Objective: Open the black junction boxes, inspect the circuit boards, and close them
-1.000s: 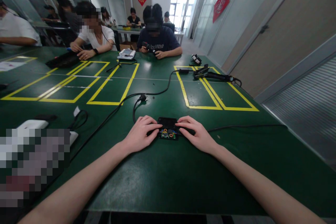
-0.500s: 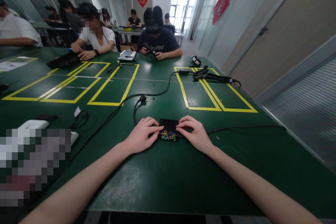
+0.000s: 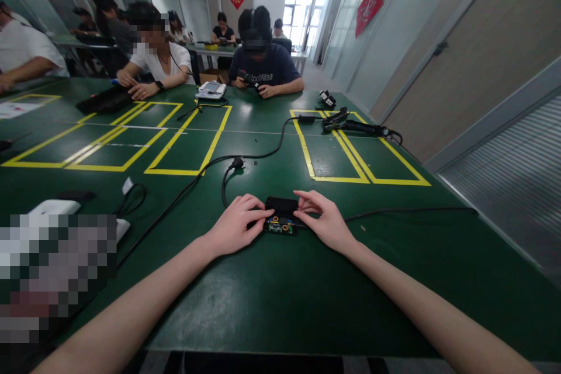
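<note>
A small black plastic case lies opened on the green table, its circuit board [image 3: 280, 228] showing copper-coloured ring parts on the near side. The black cover [image 3: 281, 205] is tilted up along the board's far side. My left hand [image 3: 239, 222] grips the left end of the cover between thumb and fingers. At the right end, my right hand [image 3: 324, 219] pinches the cover's edge, with its index finger lifted off. A black cable [image 3: 394, 211] runs out to the right from the case; a cord with a plug [image 3: 237, 163] lies beyond my left hand.
Yellow tape rectangles [image 3: 175, 173] mark the green table [image 3: 280, 304]. A long black cable [image 3: 175, 193] crosses it to a small black box [image 3: 307, 120]. Black tool-like items [image 3: 350, 127] lie far right. White objects [image 3: 56, 207] stand at left. Several people sit across.
The cover has tipped a little, so that its inner side shows less. My right index finger has lifted slightly, while my left hand stays nearly in place.
</note>
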The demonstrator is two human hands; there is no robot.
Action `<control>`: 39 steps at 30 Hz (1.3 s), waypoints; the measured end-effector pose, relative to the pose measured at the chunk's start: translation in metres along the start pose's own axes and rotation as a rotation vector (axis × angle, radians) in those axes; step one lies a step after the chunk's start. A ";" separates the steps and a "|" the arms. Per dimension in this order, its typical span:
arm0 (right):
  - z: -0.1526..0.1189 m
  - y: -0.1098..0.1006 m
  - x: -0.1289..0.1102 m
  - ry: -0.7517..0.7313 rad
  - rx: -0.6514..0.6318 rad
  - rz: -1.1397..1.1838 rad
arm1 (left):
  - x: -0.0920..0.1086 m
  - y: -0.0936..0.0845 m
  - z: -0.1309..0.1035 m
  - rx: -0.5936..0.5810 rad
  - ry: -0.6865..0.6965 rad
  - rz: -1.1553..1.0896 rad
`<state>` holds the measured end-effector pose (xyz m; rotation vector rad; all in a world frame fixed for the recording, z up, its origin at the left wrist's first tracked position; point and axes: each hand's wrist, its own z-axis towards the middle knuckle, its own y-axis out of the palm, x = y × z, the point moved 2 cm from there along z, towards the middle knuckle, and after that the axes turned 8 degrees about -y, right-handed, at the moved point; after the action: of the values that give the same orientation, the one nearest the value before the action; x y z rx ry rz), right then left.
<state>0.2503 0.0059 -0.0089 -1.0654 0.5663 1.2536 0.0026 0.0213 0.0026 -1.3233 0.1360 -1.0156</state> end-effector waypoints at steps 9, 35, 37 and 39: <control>0.000 -0.002 0.002 0.003 -0.049 -0.005 | 0.003 -0.006 0.000 -0.036 0.010 0.041; -0.003 -0.003 -0.005 -0.074 -0.091 -0.102 | 0.013 -0.015 0.000 -0.097 0.029 0.182; -0.002 -0.003 -0.006 -0.081 -0.087 -0.106 | 0.013 -0.014 0.001 -0.094 0.035 0.202; -0.001 -0.004 -0.009 -0.081 -0.086 -0.102 | 0.013 -0.015 0.001 -0.098 0.045 0.217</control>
<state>0.2518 0.0008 -0.0012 -1.0961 0.3942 1.2350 0.0031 0.0146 0.0213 -1.3424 0.3602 -0.8629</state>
